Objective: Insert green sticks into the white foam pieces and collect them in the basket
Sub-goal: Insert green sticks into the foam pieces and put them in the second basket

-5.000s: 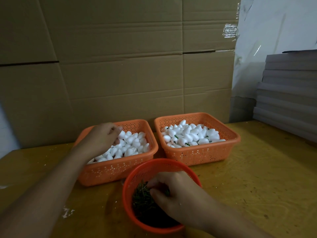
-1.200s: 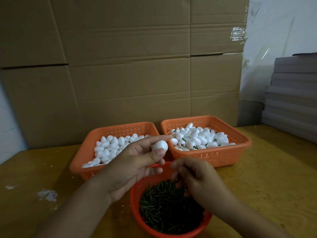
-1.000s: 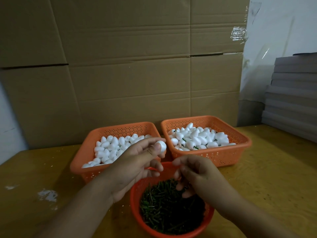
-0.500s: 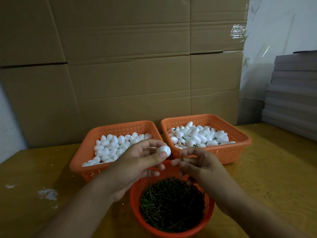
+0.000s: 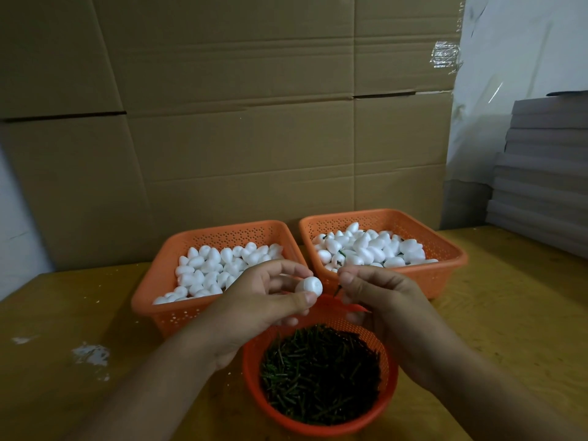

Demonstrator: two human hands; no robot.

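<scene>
My left hand (image 5: pixel 261 300) pinches a white foam piece (image 5: pixel 309 286) between thumb and fingers above the round orange bowl (image 5: pixel 251 370) of green sticks (image 5: pixel 321 374). Close to its right, my right hand (image 5: pixel 381 297) pinches a green stick (image 5: pixel 337 290) whose tip points at the foam piece, a small gap apart. Behind the hands stand two orange baskets: the left basket (image 5: pixel 165 259) holds plain white foam pieces, the right basket (image 5: pixel 445 249) holds foam pieces, some with green sticks in them.
Everything rests on a yellow wooden table (image 5: pixel 509 313) with white scuffs (image 5: pixel 90 354) at the left. Large cardboard sheets (image 5: pixel 238 122) stand behind the baskets. A stack of grey boards (image 5: pixel 547 173) sits at the back right.
My right hand has risen out of the stick bowl with one green stick and come close to the foam piece. My left hand has kept the foam piece roughly in place.
</scene>
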